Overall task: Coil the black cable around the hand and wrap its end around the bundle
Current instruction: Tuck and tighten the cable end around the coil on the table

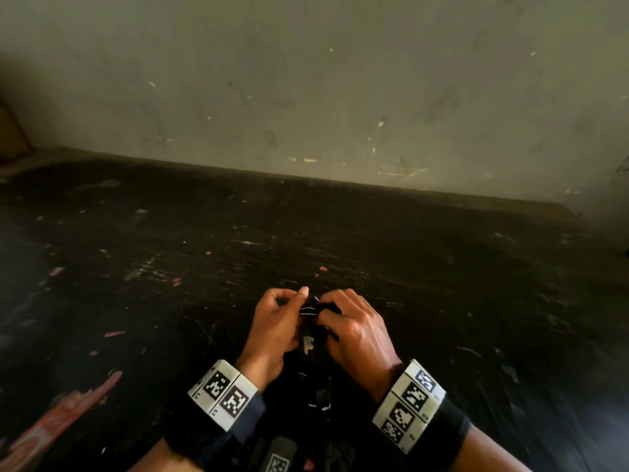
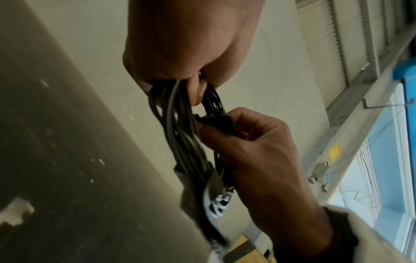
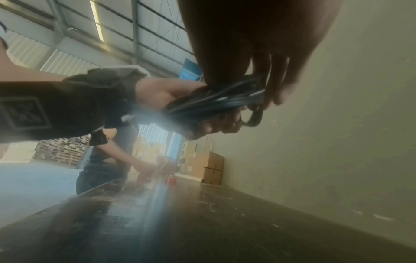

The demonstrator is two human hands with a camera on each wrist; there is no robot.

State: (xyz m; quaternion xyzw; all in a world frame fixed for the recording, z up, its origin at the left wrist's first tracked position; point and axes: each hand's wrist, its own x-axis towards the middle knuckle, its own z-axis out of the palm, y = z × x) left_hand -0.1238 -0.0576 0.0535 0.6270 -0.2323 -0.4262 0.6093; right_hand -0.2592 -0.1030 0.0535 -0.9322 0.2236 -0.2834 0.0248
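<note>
The black cable is gathered into a bundle of several loops held between my two hands, low over the dark table. My left hand grips one end of the bundle, fingers curled round the loops. My right hand sits close against it on the right. Its thumb and fingers pinch a black piece of the cable at the bundle's side. A plug with metal pins hangs at the bundle's lower end. A small loop sticks out beyond the fingers.
The dark, scuffed table runs up to a plain wall. Another person stands at the table's far left end. Stacked cardboard boxes and a small red object are there too.
</note>
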